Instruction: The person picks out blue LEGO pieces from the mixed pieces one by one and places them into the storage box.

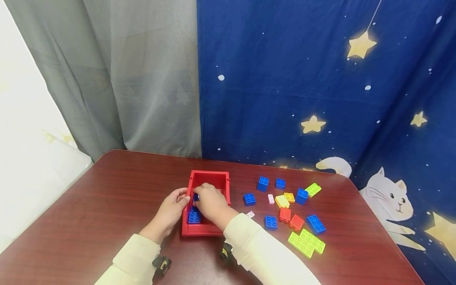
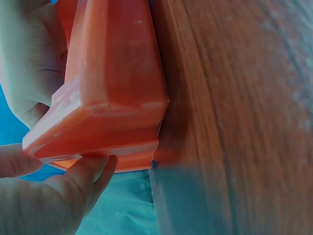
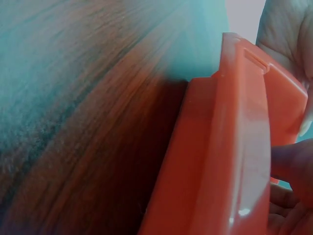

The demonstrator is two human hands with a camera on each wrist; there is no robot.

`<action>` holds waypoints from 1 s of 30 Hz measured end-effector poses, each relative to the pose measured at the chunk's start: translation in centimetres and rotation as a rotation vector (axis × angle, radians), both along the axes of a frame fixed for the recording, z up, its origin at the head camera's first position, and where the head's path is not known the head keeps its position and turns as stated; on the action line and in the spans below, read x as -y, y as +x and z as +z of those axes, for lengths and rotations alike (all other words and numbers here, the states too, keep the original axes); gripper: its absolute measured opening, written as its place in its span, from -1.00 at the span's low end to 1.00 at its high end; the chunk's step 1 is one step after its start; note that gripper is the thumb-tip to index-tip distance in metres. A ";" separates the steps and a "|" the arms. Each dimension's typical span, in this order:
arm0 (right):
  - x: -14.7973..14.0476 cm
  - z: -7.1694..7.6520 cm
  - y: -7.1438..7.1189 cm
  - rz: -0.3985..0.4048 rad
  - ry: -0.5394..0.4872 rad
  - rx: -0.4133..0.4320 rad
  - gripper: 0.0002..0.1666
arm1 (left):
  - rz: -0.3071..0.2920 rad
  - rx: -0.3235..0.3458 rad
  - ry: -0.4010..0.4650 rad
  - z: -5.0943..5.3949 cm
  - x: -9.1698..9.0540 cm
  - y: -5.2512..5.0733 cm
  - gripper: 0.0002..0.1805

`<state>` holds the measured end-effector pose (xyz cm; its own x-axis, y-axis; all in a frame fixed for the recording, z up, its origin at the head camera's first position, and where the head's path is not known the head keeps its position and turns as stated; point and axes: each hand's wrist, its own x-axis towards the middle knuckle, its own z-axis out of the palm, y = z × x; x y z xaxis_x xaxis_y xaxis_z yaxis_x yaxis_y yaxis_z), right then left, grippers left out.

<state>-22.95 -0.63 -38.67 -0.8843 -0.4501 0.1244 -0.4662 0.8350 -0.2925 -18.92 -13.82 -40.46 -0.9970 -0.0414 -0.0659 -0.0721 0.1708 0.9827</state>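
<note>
A red plastic box (image 1: pixel 206 230) stands on the table, with its open side up. My left hand (image 1: pixel 167 213) grips its left wall, thumb near the rim; the left wrist view shows those fingers (image 2: pixel 85 178) against the box edge. Inside, a blue brick (image 1: pixel 194 217) with studs up lies by the left wall near the front. Just behind it, my right hand (image 1: pixel 211 202) reaches in from above and pinches another blue brick (image 1: pixel 195 197), mostly covered by the fingers. In the right wrist view the box wall (image 3: pixel 230 147) hides what the right fingers hold.
Right of the box lie loose blue bricks (image 1: pixel 249 199), red bricks (image 1: pixel 296 223), yellow bricks (image 1: pixel 282 201), small pink bricks (image 1: pixel 271 199) and lime-green plates (image 1: pixel 306 242). Behind the brown table (image 1: pixel 142 174) hang a grey curtain (image 1: pixel 156 79) and a blue starry curtain (image 1: pixel 267 79).
</note>
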 end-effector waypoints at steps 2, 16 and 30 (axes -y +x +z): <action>0.1 -0.1 0.0 0.001 0.005 -0.011 -0.45 | 0.001 0.003 0.001 0.0 0.0 0.0 -0.51; 0.3 -0.6 -0.4 0.022 0.009 -0.010 -0.55 | 0.000 0.001 0.002 0.1 0.0 0.0 -0.52; 0.4 -0.9 -0.6 0.031 0.019 -0.030 -0.70 | -0.001 -0.019 0.014 0.1 0.0 -0.1 -0.54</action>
